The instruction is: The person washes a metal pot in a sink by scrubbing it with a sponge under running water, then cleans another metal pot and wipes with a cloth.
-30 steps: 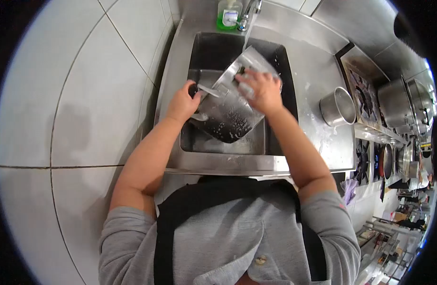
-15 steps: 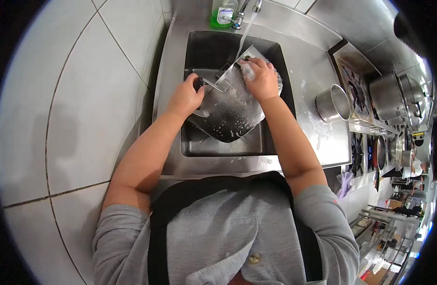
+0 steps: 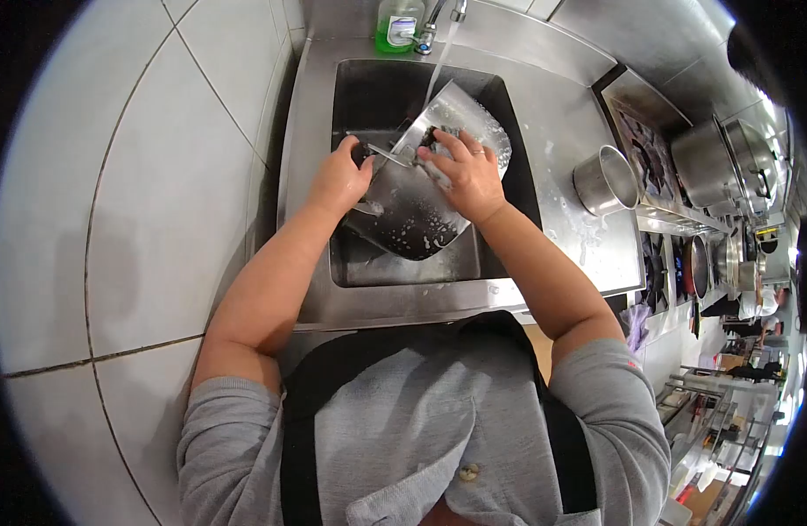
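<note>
Grips handle (image 3: 391,157) of soapy pot (image 3: 410,209) with curled left hand (image 3: 339,181) | rests right hand (image 3: 474,182) on pot, cannot tell whether gripping anything there | holds pot tilted in sink (image 3: 360,95)

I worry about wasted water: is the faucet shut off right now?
No, a stream of water runs down from the faucet over the sink basin.

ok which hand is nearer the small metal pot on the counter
Right. The right hand, on the large pot, is left of the small metal pot; the left hand, gripping the large pot's handle, is farther left.
</note>
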A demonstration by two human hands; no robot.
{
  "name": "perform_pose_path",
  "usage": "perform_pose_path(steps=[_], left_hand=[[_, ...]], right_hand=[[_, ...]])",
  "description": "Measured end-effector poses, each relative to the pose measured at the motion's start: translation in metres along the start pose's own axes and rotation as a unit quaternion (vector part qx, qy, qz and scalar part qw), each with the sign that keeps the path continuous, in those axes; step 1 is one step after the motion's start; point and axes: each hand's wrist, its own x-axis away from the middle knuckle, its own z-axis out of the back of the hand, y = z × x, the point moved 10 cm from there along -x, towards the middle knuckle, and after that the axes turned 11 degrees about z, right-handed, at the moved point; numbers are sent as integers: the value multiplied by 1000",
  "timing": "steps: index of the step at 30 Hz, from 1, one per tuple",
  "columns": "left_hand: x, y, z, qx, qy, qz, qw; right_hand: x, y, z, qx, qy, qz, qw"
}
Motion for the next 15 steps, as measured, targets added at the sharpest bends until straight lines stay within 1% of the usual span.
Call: perform_pose_path(steps=[1, 5, 7, 9, 11, 13, 15], left_hand=[[0, 1, 1, 4, 18, -20, 1000], [3, 4, 2, -12, 6, -12, 1000], [4, 4, 5, -16, 11, 3, 1000], [1, 2, 3, -14, 10, 2, 1000], [1, 1, 3, -13, 10, 4, 1000], [1, 3, 4, 1, -11, 27, 1000], [2, 4, 4, -8, -10, 21, 1000]], right_hand=[[-3, 0, -2, -2, 7, 1, 1000], [-23, -7, -7, -10, 18, 8, 1000], [-12, -1, -4, -25, 21, 7, 999], [4, 1, -1, -17, 8, 31, 999], [2, 0, -5, -7, 2, 37, 999], [-12, -1, -8, -19, 16, 13, 1000], [-15, -2, -8, -14, 21, 6, 1000]])
